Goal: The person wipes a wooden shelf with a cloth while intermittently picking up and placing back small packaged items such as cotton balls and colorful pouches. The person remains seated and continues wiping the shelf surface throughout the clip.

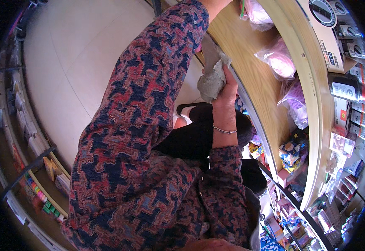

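Note:
My right hand (228, 84), with a thin bangle on its wrist, grips a crumpled grey cloth (213, 78) beside the front edge of a wood-grain shelf (243, 59). The cloth hangs in folds around the fingers, which it partly hides. My left arm, in a patterned red and navy sleeve, reaches across to the top of the view. Only the wrist and part of my left hand (221, 4) show there, above the shelf's far end; its fingers are cut off by the picture's edge.
Plastic bags of pink (281, 62) and purple items (296, 105) lie on the shelf, with patterned packets (289, 153) nearer. An upper shelf holds a cardboard box (323, 40), a dark bottle (344, 87) and packaged goods. Stocked racks (28, 131) stand at left across a tiled floor (72, 62).

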Available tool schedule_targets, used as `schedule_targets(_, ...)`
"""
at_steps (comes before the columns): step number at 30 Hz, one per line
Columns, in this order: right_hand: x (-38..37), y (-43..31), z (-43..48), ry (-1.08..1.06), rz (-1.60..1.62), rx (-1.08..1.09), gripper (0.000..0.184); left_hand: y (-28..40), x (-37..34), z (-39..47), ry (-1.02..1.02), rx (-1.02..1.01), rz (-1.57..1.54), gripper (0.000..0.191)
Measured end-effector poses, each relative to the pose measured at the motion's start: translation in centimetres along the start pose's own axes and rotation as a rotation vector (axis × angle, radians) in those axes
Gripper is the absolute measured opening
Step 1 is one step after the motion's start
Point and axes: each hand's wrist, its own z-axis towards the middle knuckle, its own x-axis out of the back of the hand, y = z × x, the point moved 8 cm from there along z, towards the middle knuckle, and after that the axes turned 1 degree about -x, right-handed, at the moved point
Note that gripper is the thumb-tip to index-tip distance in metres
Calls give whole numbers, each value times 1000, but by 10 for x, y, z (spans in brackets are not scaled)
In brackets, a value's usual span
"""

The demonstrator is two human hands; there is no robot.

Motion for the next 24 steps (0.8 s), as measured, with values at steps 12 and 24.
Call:
schedule_targets(12, -13, 3, 2, -35, -12, -22, 47, 10, -31, -21, 241, -96, 60, 24)
schedule_targets(24, -14, 4, 5, -27, 27, -33, 44, -3, -42, -30, 293, -126, 92, 34)
